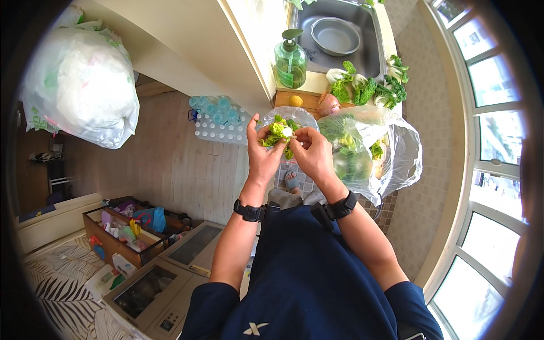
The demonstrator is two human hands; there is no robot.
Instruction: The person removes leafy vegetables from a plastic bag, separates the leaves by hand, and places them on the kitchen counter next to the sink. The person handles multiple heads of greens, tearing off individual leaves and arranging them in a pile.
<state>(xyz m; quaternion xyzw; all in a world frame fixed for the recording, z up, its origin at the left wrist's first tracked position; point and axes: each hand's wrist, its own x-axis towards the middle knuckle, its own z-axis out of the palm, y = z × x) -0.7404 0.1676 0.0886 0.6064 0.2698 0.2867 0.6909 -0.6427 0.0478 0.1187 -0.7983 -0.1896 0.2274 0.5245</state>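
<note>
A small leafy green vegetable (277,132) with a pale stem is held between my two hands, over a clear plastic bag or bowl (302,114) with more green leaves in it. My left hand (264,148) grips it from the left side, its index finger raised. On the right, the thumb and fingers of my right hand (313,152) pinch its pale base. Just beyond that hand, a large clear plastic bag (361,148) full of leafy greens sits on the counter's near end. Several leafy heads (364,89) lie along the sink's near rim.
A steel sink (310,25) holds a round metal basin (335,36). A green pump bottle (290,61), a yellow fruit (296,100) and a reddish onion-like bulb (328,104) stand near it. Packed water bottles (221,123) rest on the floor, left. A white plastic bag (85,80) hangs upper left.
</note>
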